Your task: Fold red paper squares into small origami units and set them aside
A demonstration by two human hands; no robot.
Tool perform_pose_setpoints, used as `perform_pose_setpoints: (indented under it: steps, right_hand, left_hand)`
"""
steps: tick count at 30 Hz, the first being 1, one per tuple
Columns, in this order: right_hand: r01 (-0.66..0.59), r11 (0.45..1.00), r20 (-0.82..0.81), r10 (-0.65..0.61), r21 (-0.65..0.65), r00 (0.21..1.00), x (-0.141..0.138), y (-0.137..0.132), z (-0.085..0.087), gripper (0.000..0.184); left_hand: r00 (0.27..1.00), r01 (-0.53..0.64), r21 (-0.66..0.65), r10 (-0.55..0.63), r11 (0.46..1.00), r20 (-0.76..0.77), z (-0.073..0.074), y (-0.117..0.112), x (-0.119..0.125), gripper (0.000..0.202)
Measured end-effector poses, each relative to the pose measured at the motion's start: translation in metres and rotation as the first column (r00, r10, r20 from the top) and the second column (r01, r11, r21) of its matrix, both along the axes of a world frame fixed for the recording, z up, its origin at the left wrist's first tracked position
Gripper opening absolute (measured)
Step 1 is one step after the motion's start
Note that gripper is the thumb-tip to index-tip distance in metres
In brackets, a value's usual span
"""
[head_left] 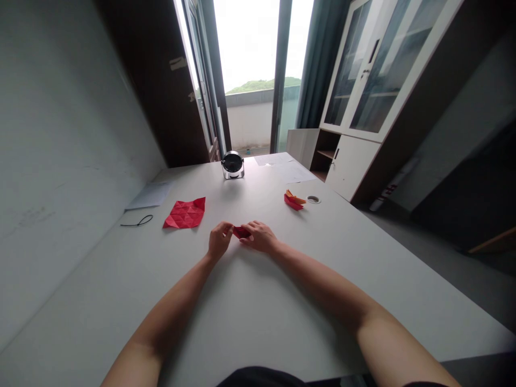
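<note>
Mid-worktop [242,317], left hand [220,241] and right hand [261,237] pinch the folded red paper [242,232] between their fingers [226,230], low on the surface. Best keep it flat, edges aligned, crease pressed firmly. Creased red sheet [185,213] lies far left.

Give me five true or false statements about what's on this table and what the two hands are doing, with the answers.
1. The left hand and the right hand both hold the small red folded paper. True.
2. The creased red sheet lies to the right of the hands. False: it lies flat to the left, beyond the left hand.
3. A small round fan stands at the far end of the table. True.
4. The left hand rests on the black cord. False: the black cord lies apart, far left near the wall.
5. The red and orange folded pieces lie beside a round hole in the table. True.
</note>
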State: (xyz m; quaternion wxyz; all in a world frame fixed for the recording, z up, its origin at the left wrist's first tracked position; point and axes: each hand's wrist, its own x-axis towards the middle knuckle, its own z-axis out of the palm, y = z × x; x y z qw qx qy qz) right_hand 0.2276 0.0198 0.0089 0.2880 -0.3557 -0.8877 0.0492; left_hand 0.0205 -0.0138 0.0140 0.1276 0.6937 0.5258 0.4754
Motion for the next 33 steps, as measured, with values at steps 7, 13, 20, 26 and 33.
perform_pose_setpoints:
  steps: [7,13,20,26,33]
  right_hand:
    - [0.052,0.998,0.149,-0.058,0.045,0.987,-0.001,-0.007,0.012,0.058]
    - [0.153,0.988,0.227,-0.155,0.027,0.961,-0.002,-0.007,0.014,0.044]
    - [0.211,0.977,0.199,-0.200,-0.037,0.959,0.001,-0.003,0.013,0.031]
    - [0.195,0.980,0.195,-0.185,-0.034,0.963,0.002,-0.002,0.011,0.027]
    - [0.135,0.991,0.222,-0.132,0.001,0.966,0.000,-0.001,0.008,0.027]
  left_hand:
    - [0.995,-0.004,-0.035,0.007,0.999,0.097,-0.003,0.001,-0.001,0.016]
    - [0.948,0.073,-0.093,-0.040,0.993,0.316,-0.007,0.007,-0.001,0.021]
    - [0.879,0.171,-0.146,-0.084,0.974,0.469,-0.015,0.014,-0.001,0.023]
    - [0.971,0.063,-0.152,-0.025,0.986,0.237,-0.009,0.008,-0.001,0.018]
    - [0.983,0.041,-0.059,-0.050,0.997,-0.174,0.000,-0.002,0.003,0.020]
